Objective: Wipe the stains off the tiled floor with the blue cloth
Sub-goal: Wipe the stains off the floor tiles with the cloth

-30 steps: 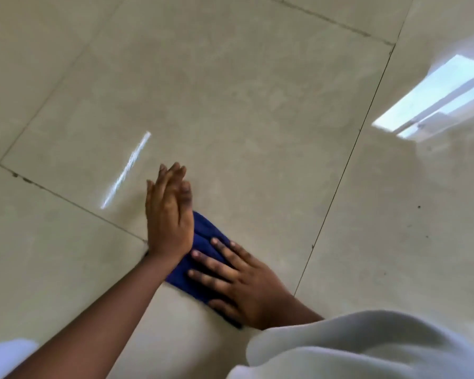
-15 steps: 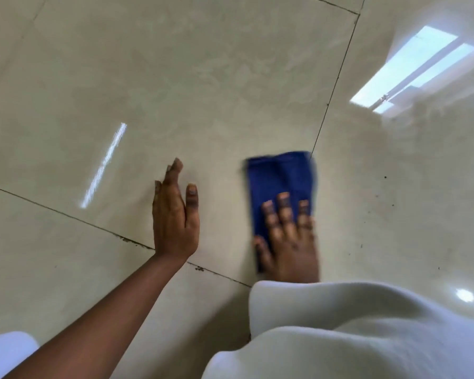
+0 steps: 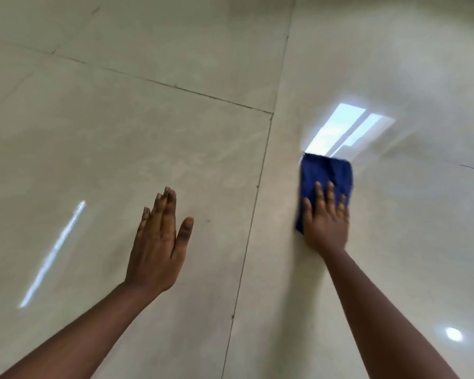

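- While light glares off it, the tiled floor (image 3: pixel 148 127) spreads wide and bare on all sides, one grout line (image 3: pixel 253 203) running between the hands.
- Left hand (image 3: pixel 158 242) lies flat on the tile, fingers together, holding nothing.
- Right hand (image 3: pixel 326 222) is spread open, palm pressing the near end of the blue cloth (image 3: pixel 327 170).
- Cloth's far edge meets a window reflection (image 3: pixel 345 127).

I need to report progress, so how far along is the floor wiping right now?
Done: can't tell; no wiped patch stands out on the glossy floor tiles. In hand: the right hand presses the folded blue cloth flat, while the left hand rests bare. Left: a small dark speck beside the left thumb.
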